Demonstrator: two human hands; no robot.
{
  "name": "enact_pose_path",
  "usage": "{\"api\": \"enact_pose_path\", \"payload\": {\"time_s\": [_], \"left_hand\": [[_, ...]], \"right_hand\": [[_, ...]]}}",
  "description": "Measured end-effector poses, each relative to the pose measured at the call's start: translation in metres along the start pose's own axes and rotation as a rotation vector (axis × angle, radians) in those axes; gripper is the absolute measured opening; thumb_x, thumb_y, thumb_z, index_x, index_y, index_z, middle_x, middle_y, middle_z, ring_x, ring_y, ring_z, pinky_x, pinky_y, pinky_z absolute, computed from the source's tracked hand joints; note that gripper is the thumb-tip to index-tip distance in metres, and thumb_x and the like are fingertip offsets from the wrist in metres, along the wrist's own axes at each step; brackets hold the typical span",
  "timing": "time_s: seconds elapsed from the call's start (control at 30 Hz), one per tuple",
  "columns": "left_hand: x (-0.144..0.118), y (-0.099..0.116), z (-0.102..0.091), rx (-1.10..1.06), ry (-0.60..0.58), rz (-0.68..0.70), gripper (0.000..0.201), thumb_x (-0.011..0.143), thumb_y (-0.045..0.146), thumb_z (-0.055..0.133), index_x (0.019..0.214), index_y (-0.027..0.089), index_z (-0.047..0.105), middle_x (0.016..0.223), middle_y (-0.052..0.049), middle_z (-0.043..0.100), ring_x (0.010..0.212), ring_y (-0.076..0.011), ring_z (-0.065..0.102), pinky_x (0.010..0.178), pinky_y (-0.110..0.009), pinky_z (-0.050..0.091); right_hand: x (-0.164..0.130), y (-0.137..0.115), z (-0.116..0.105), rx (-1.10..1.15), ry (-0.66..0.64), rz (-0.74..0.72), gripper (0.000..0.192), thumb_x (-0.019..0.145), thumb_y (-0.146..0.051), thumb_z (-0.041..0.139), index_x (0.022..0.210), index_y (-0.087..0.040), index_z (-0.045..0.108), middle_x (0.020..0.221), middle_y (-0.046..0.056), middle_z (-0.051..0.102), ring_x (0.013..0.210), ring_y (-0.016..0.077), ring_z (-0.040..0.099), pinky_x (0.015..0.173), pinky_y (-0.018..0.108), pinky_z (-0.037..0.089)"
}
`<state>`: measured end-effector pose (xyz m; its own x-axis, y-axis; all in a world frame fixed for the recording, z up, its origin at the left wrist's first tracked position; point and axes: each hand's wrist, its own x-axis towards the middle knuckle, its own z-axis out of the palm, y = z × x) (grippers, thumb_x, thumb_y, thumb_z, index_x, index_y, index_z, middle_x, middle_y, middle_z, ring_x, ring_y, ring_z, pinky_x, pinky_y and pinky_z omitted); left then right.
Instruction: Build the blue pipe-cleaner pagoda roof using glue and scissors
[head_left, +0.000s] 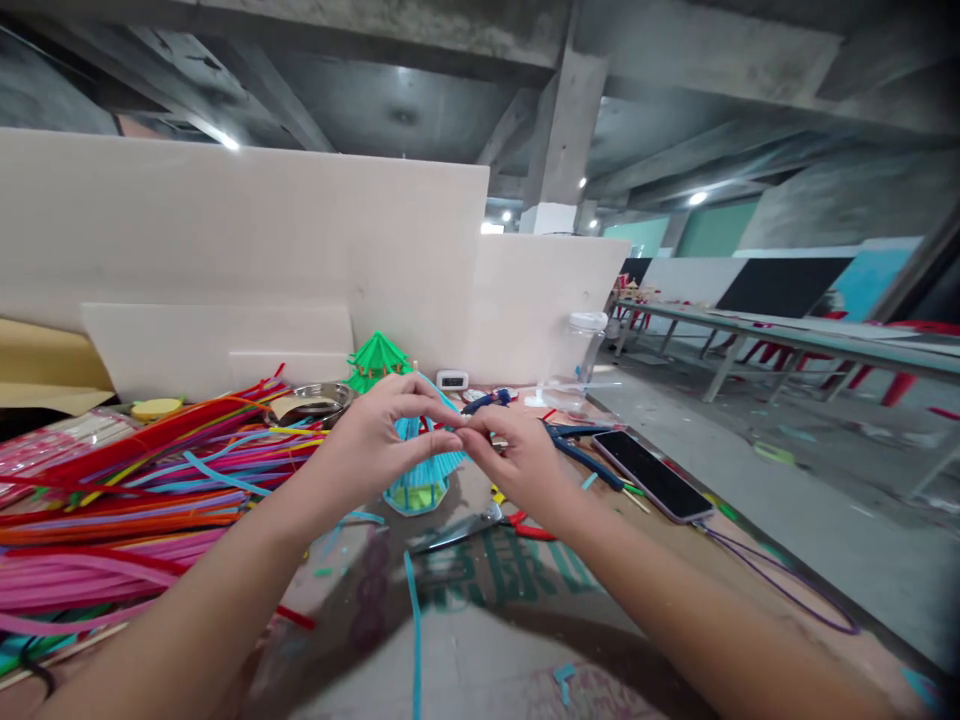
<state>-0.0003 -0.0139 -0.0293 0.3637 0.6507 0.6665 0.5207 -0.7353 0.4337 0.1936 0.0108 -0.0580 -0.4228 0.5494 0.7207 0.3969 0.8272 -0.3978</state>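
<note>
My left hand and my right hand meet fingertip to fingertip in a pinch, above and in front of a small light blue pavilion model with a ribbed roof and a yellow-green base. What the fingers hold is too small and hidden to name; a thin light blue strand shows just behind my left fingers. My hands cover much of the blue roof. Behind it stands a green model roof. Scissors with red handles lie below my right hand. A light blue pipe cleaner lies nearer on the table.
Bundles of coloured pipe cleaners cover the left side, near a metal bowl. Blue-handled pliers, a phone with a purple cord and a lidded clear jar stand or lie right. A pale board closes the back.
</note>
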Motion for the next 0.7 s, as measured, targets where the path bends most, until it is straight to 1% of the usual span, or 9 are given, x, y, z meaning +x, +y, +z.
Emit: {"api": "enact_pose_path", "payload": {"time_s": [0.17, 0.27, 0.4, 0.5, 0.57, 0.6, 0.63, 0.67, 0.7], "left_hand": [[-0.001, 0.003, 0.002, 0.049, 0.058, -0.026, 0.016, 0.083, 0.039, 0.069, 0.079, 0.024, 0.074, 0.086, -0.003, 0.064, 0.089, -0.0218, 0.059, 0.083, -0.038, 0.045], [-0.001, 0.002, 0.001, 0.084, 0.069, 0.0, 0.016, 0.085, 0.036, 0.065, 0.081, 0.024, 0.074, 0.088, -0.003, 0.065, 0.088, -0.0214, 0.06, 0.083, -0.038, 0.045], [0.0, 0.005, 0.003, 0.128, 0.061, 0.014, 0.018, 0.088, 0.035, 0.062, 0.081, 0.022, 0.072, 0.09, -0.004, 0.064, 0.089, -0.0215, 0.06, 0.083, -0.037, 0.044], [0.001, 0.007, 0.003, 0.199, 0.015, 0.014, 0.019, 0.089, 0.035, 0.058, 0.08, 0.02, 0.068, 0.093, -0.005, 0.062, 0.092, -0.023, 0.058, 0.084, -0.038, 0.043], [0.002, 0.006, -0.002, 0.201, 0.011, 0.003, 0.019, 0.091, 0.033, 0.052, 0.083, 0.02, 0.063, 0.092, -0.005, 0.061, 0.091, -0.0224, 0.057, 0.083, -0.037, 0.043], [0.002, 0.004, -0.006, 0.19, 0.029, -0.02, 0.02, 0.092, 0.033, 0.048, 0.084, 0.02, 0.061, 0.091, -0.005, 0.061, 0.089, -0.0219, 0.057, 0.082, -0.036, 0.043], [0.003, 0.001, -0.012, 0.179, 0.08, -0.059, 0.021, 0.093, 0.034, 0.045, 0.086, 0.02, 0.058, 0.087, -0.004, 0.06, 0.085, -0.0212, 0.057, 0.079, -0.035, 0.043], [0.003, -0.004, -0.02, 0.175, 0.154, -0.102, 0.024, 0.095, 0.037, 0.042, 0.085, 0.02, 0.057, 0.083, -0.004, 0.059, 0.08, -0.0204, 0.056, 0.075, -0.033, 0.042], [0.003, -0.011, -0.028, 0.193, 0.207, -0.165, 0.029, 0.095, 0.042, 0.04, 0.084, 0.021, 0.056, 0.08, -0.003, 0.057, 0.077, -0.0202, 0.054, 0.072, -0.033, 0.041]], "right_hand": [[-0.001, -0.002, 0.002, 0.041, -0.021, 0.062, 0.035, 0.093, -0.038, 0.051, 0.065, -0.019, 0.055, 0.06, -0.002, 0.052, 0.057, 0.011, 0.045, 0.055, 0.024, 0.03], [0.001, -0.003, -0.001, 0.083, -0.039, 0.107, 0.033, 0.093, -0.038, 0.05, 0.067, -0.018, 0.057, 0.063, -0.001, 0.055, 0.06, 0.0116, 0.048, 0.057, 0.024, 0.032], [0.003, -0.007, -0.001, 0.117, -0.087, 0.169, 0.033, 0.093, -0.036, 0.048, 0.068, -0.017, 0.058, 0.064, 0.0, 0.057, 0.063, 0.0124, 0.051, 0.059, 0.024, 0.034], [0.005, -0.007, -0.002, 0.095, -0.147, 0.152, 0.034, 0.093, -0.037, 0.049, 0.067, -0.017, 0.058, 0.063, -0.001, 0.056, 0.062, 0.0121, 0.051, 0.059, 0.024, 0.035], [0.009, 0.0, -0.009, 0.076, -0.187, 0.132, 0.03, 0.093, -0.036, 0.051, 0.072, -0.017, 0.061, 0.065, -0.001, 0.059, 0.063, 0.0126, 0.053, 0.06, 0.024, 0.037], [0.012, 0.008, -0.016, 0.059, -0.18, 0.129, 0.025, 0.092, -0.033, 0.051, 0.078, -0.017, 0.064, 0.069, 0.0, 0.062, 0.065, 0.0133, 0.055, 0.062, 0.025, 0.039], [0.015, 0.018, -0.023, 0.03, -0.146, 0.135, 0.021, 0.092, -0.029, 0.05, 0.087, -0.017, 0.067, 0.075, 0.001, 0.065, 0.069, 0.0143, 0.057, 0.065, 0.026, 0.041], [0.017, 0.03, -0.031, -0.009, -0.062, 0.144, 0.021, 0.09, -0.022, 0.049, 0.098, -0.017, 0.067, 0.085, 0.004, 0.068, 0.074, 0.0155, 0.059, 0.07, 0.027, 0.043], [0.019, 0.045, -0.04, -0.092, 0.017, 0.146, 0.027, 0.087, -0.015, 0.046, 0.105, -0.017, 0.066, 0.092, 0.006, 0.068, 0.081, 0.0171, 0.061, 0.075, 0.028, 0.044]]}}
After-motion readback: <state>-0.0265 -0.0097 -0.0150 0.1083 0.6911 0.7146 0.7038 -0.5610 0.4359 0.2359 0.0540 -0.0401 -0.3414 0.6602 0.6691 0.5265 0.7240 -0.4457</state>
